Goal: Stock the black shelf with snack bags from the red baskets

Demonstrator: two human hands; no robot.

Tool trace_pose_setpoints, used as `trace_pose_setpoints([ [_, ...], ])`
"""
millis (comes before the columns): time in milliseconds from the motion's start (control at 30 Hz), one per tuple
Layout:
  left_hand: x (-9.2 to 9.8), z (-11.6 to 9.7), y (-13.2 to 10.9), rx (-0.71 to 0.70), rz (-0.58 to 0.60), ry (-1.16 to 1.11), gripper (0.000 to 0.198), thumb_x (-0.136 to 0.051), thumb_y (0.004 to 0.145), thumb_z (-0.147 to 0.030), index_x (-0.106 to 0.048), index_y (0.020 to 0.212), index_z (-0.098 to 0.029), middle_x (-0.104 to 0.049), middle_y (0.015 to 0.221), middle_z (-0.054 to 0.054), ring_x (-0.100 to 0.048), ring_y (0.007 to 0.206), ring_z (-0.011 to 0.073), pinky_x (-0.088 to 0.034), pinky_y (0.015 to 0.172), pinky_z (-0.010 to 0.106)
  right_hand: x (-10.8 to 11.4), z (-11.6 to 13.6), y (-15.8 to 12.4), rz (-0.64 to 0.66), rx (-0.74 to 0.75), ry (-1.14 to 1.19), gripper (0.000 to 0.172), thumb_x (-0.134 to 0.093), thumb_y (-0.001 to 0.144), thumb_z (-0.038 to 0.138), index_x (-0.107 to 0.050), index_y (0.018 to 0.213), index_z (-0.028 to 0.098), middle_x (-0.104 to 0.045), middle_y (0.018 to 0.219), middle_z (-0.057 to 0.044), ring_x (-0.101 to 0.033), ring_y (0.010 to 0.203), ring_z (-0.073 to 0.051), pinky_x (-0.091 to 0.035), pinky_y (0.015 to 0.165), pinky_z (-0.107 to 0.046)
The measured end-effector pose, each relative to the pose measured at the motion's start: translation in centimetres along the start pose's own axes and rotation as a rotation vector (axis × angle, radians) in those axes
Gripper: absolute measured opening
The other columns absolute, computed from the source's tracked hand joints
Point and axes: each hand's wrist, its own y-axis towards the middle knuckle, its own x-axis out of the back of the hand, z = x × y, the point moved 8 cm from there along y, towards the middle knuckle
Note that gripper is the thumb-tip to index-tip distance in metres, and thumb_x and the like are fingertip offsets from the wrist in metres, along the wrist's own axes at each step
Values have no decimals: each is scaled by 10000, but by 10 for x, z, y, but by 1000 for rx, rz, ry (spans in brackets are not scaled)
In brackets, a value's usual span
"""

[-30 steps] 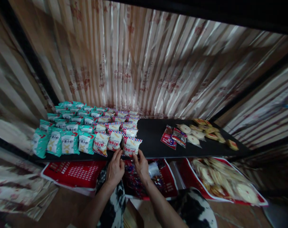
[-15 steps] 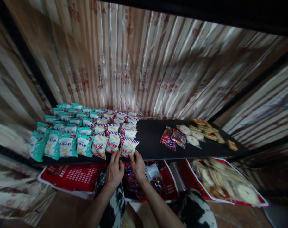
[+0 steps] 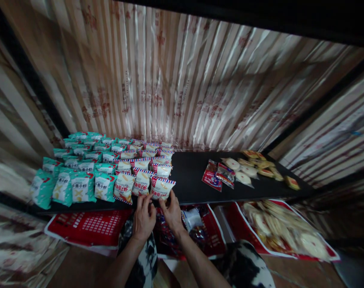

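Observation:
Three white snack bags with striped red-and-blue edges stand at the shelf's front edge. My right hand (image 3: 172, 214) has its thumb and index finger at the lower right corner of the rightmost snack bag (image 3: 162, 188), seemingly pinching it. Beside it, my left hand (image 3: 144, 218) has its fingers stretched forward, tips against the lower front of the middle snack bag (image 3: 141, 183) and close to the rightmost one. To the left of these stands another white snack bag (image 3: 123, 187). Rows of the same kind sit behind, and teal-and-white snack bags (image 3: 83, 188) fill the left side.
On the right part of the black shelf (image 3: 188, 176) lie red packets (image 3: 212, 176), pale round packaged pieces (image 3: 245, 174) and yellow packs (image 3: 291, 183). Below are red baskets (image 3: 86, 228), one with round packages (image 3: 278, 224). A striped curtain (image 3: 170, 80) hangs behind.
My right hand has shifted slightly left and its index finger now lies further up the rightmost bag's right side. The view has moved a little; the rows stand much as before.

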Motion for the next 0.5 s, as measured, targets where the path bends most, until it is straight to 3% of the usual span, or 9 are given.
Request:
trace_pose_setpoints([
  [67,-5,-4,-1,-32,75,-15,307,-408,858,-175,-553,1127,-204,-576,1012,65,-628,873,133,-554,733,233,-2,3,0,4,32,9,560,-491,811,449,-511,1240,90,-635,1090,-169,-574,1001,-280,-466,876,-412],
  [233,-25,-13,-6,-154,283,159,329,-397,882,-203,-557,1168,-231,-654,978,44,-642,893,159,-540,799,273,-1,-3,2,42,49,76,501,-532,772,365,-546,1209,119,-632,1138,-149,-562,1054,-279,-448,918,-415],
  [367,-29,-14,-6,-182,282,206,361,-381,888,-206,-545,1209,-226,-663,1017,50,-644,908,154,-536,812,266,18,-23,16,42,-39,206,487,-476,822,369,-497,1267,173,-640,1148,-101,-592,1044,-229,-464,908,-371],
  [500,-29,-15,-6,-216,252,202,364,-366,892,-206,-555,1202,-205,-668,1013,59,-651,901,157,-544,802,265,57,-18,67,-143,2,137,423,-410,864,406,-577,1172,169,-648,1058,-100,-602,971,-212,-461,877,-357],
])
